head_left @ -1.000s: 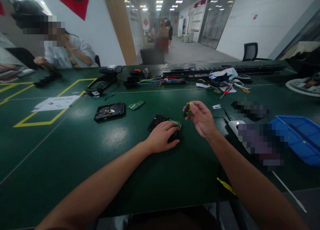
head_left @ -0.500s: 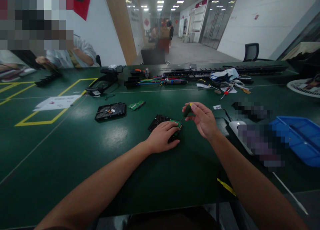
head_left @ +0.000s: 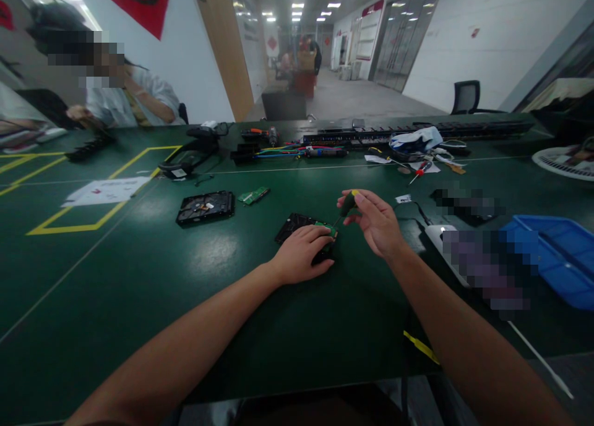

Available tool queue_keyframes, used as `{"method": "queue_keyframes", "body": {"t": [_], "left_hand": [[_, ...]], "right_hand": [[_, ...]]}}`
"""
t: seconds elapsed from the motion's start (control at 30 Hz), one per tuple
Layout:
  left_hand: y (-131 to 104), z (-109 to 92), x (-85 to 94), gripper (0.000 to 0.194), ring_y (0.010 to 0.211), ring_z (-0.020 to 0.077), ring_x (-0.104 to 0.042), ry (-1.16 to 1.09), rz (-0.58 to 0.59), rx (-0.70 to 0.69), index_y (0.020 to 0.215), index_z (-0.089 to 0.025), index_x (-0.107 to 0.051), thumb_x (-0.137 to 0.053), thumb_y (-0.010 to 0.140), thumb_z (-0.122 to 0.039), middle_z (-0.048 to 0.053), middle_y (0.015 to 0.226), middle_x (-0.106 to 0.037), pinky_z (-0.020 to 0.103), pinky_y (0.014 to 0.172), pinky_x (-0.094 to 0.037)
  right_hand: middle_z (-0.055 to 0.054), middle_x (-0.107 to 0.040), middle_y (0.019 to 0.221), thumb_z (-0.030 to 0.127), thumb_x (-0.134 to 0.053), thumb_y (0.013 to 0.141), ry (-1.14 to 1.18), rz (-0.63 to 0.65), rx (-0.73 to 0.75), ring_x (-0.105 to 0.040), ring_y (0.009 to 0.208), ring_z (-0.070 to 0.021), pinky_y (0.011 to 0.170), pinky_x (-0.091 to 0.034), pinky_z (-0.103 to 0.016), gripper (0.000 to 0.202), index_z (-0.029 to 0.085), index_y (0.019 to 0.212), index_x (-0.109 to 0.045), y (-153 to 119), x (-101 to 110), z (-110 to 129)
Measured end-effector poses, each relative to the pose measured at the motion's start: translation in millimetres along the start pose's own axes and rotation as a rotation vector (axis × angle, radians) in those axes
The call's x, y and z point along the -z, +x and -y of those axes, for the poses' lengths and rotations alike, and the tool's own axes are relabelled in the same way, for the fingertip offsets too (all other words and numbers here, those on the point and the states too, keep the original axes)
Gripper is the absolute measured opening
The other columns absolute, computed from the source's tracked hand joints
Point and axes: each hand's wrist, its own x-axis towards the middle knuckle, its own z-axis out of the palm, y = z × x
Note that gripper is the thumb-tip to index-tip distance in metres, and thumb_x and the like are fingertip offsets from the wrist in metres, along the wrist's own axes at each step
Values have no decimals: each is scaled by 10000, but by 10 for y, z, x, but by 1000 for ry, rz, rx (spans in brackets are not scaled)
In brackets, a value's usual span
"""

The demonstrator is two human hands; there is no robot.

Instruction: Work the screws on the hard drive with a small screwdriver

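My left hand [head_left: 304, 253] rests over a black hard drive [head_left: 293, 224], its fingers across the top and its thumb along the near side. A green circuit board [head_left: 331, 229] shows on the drive beside my fingertips; the rest is covered. Between the thumb and fingers of my right hand [head_left: 374, 222] is a screwdriver [head_left: 348, 203] with a dark green and yellow handle. It leans, its thin shaft running down to the board's right end. Whether the tip sits in a screw is too small to tell.
Left of my hands lie another hard drive [head_left: 206, 208] and a loose circuit board [head_left: 253, 195]. A blue tray [head_left: 566, 265] and a white power strip [head_left: 448, 253] are on the right. Cables and tools [head_left: 288, 151] line the back. A person [head_left: 134, 98] sits at the far left.
The screwdriver's handle has turned slightly in my right fingers, with more yellow showing. My left hand and the hard drive have stayed in place.
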Motion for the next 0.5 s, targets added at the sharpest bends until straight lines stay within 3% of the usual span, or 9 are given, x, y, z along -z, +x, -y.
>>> {"method": "queue_keyframes", "body": {"t": [0.27, 0.5], "left_hand": [[4, -17, 21, 500, 1392, 325, -568, 6, 15, 13, 1390, -211, -595, -679, 960, -454, 137, 1471, -610, 535, 1191, -470], [-6, -1, -7, 507, 1385, 325, -573, 17, 3, 5, 1392, -202, -592, -673, 966, -464, 136, 1475, -610, 523, 1197, -465]], "right_hand": [[29, -645, 872, 419, -885, 801, -17, -84, 55, -620, 779, -136, 603, -539, -260, 307, 278, 928, -644, 36, 11, -61], [-17, -739, 1013, 459, -818, 867, 17, -40, 27, -693, 938, -174, 657, -573, -270, 275, 274, 987, -655, 7, -9, -6]]}}
